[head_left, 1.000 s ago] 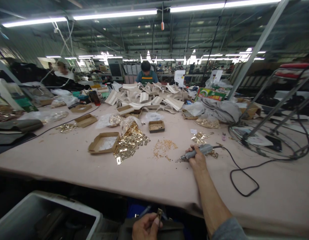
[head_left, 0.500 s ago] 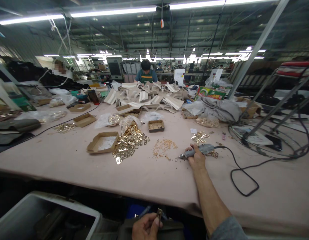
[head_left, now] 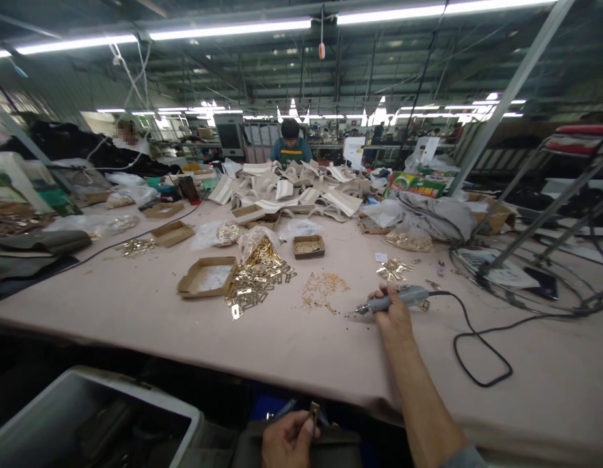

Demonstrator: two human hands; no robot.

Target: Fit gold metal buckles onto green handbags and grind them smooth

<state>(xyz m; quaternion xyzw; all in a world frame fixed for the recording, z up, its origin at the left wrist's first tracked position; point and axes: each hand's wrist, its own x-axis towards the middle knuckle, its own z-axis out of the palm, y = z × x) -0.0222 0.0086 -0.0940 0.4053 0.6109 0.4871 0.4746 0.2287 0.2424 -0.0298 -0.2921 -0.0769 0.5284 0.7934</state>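
Observation:
My right hand (head_left: 393, 312) is wrapped round a grey electric screwdriver (head_left: 403, 297), its bit pointing left, low over the table beside a few dark specks. Just left of the bit lies a scatter of tiny gold screws (head_left: 325, 289). Below the table's front edge, my left hand (head_left: 289, 439) pinches a small gold metal plate (head_left: 313, 412) between thumb and fingers. Under that hand is a dark olive bag-like piece (head_left: 337, 448), partly hidden. A heap of gold rectangular metal fittings (head_left: 255, 283) spills from a plastic bag at mid-table.
Cardboard trays (head_left: 184, 286) and a small box (head_left: 308, 253) stand on the table (head_left: 281, 351). The screwdriver's black cord (head_left: 477, 380) loops at right, near a metal stand (head_left: 516, 234). A white bin (head_left: 191, 422) sits lower left. Across the table, a co-worker (head_left: 290, 146) is behind piled beige pieces (head_left: 291, 185).
The view has shifted slightly, so the scene sits a little further right. My right hand keeps the screwdriver near the screws, and my left still pinches the metal plate.

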